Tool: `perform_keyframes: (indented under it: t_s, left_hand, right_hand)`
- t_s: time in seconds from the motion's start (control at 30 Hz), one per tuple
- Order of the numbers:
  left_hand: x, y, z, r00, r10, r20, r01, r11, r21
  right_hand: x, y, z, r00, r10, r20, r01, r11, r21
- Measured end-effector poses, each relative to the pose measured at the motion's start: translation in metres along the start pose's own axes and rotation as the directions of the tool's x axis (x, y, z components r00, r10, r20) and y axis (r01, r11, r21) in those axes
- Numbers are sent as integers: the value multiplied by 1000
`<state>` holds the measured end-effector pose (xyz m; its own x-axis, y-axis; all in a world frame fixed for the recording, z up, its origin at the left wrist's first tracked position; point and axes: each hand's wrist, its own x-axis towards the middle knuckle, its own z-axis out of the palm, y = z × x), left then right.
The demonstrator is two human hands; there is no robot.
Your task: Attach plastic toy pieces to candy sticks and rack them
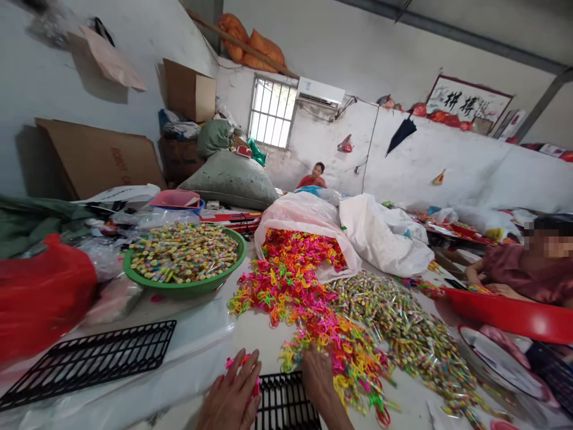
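My left hand (231, 394) lies flat with its fingers stretched over some small pink plastic pieces (256, 387), at the left side of a black slotted rack (286, 406). My right hand (319, 375) is at the rack's upper right corner, fingers curled down at the edge of a heap of small bright plastic pieces (308, 304). Its fingertips are hidden, so what they grip cannot be made out. The heap, in pink, orange, yellow and green, spills from a white sack (304, 209). Beside it on the right spreads a pile of small wrapped, patterned sticks (403, 328).
A second black rack (89, 364) lies on plastic sheeting at left. Behind it stand a green basin (185, 288) of similar wrapped sticks and a red plastic bag (47, 298). At right, a person (514, 269) sits behind a red basin (510, 313); another person (312, 180) is at the back.
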<state>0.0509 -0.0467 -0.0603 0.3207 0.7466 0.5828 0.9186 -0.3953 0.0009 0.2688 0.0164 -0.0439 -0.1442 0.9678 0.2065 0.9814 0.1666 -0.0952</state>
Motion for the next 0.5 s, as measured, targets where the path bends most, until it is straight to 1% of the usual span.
perform_keyframes:
  t_s: [0.1, 0.2, 0.27, 0.33, 0.43, 0.5]
  left_hand:
    - [1, 3, -6, 997, -53, 59, 55, 998, -43]
    - [5, 9, -26, 983, -72, 171, 92, 990, -112]
    - [10, 13, -40, 968, -84, 237, 121, 981, -150]
    - [15, 15, -49, 956, -85, 282, 140, 973, -182]
    - [18, 16, -53, 948, -76, 309, 145, 967, -208]
    - [19, 15, -53, 945, -68, 320, 141, 967, -211]
  right_hand:
    - [8, -12, -13, 994, 66, 85, -74, 993, 90]
    - [9, -15, -27, 991, 104, 90, -120, 973, 195]
    - [2, -12, -31, 988, 117, 103, -142, 947, 287]
    - [-10, -8, -28, 983, 104, 148, -156, 905, 397]
    - [-33, -7, -20, 967, 83, 239, -202, 823, 531]
    - [-46, -9, -16, 956, 103, 276, -263, 719, 643]
